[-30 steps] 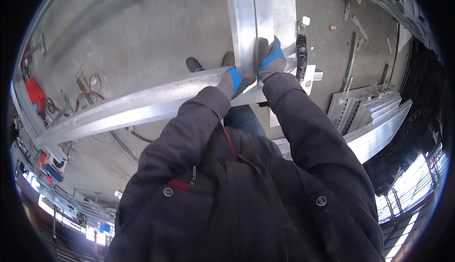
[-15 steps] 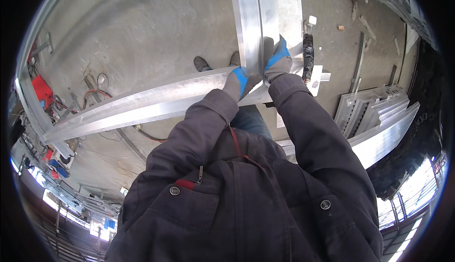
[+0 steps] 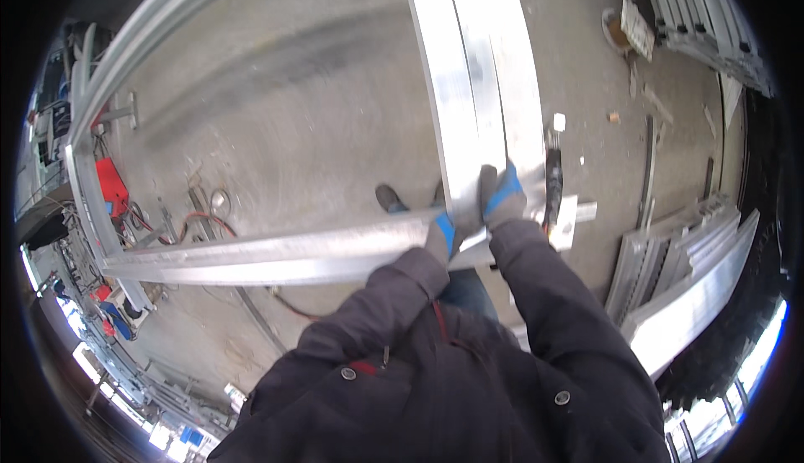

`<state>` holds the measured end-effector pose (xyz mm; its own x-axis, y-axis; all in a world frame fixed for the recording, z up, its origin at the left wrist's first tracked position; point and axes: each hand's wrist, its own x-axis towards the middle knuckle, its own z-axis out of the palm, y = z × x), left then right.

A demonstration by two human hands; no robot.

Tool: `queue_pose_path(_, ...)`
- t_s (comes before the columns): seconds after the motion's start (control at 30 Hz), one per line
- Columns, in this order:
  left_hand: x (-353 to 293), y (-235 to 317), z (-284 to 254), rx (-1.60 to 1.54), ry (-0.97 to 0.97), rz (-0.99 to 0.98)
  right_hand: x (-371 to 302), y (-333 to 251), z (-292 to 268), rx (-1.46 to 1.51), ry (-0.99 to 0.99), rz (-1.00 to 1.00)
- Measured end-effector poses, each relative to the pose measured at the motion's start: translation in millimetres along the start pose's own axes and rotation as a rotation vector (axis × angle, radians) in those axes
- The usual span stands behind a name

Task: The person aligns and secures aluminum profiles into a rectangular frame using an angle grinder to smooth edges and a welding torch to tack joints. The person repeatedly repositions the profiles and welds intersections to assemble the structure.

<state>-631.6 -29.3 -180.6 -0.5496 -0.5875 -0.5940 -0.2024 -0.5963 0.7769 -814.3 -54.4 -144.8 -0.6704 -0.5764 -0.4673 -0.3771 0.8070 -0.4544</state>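
Note:
Both my hands wear grey-and-blue gloves. They grip the near end of a long silvery metal profile [image 3: 456, 69] that runs away from me, at the right corner of a large rectangular metal frame. My left hand [image 3: 443, 237] is closed on the profile's left side, where it meets the frame's near crosswise beam [image 3: 268, 253]. On the other side, my right hand [image 3: 504, 198] is closed round the profile's end, fingers pointing away from me. Its fingertips are partly hidden. A wide bright metal strip [image 3: 523, 86] lies alongside the profile, to its right.
A black-wrapped tool or cable [image 3: 553, 186] is beside the right beam. Stacked metal profiles [image 3: 670, 253] lie at right, and more [image 3: 695, 10] stand at far right. A red case [image 3: 110, 185] and hoses sit at left. A person's shoe [image 3: 389, 197] shows inside the frame.
My view has tilted, so frame and hands appear lower and more of the far frame shows. Both hands keep hold of the profile's end.

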Motion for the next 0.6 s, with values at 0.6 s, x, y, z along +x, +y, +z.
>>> queue_pose_path(0.6, 6, 20, 19, -0.539, 0.009, -0.217, 2, 2, -7, 0.116, 0.17, -0.211)
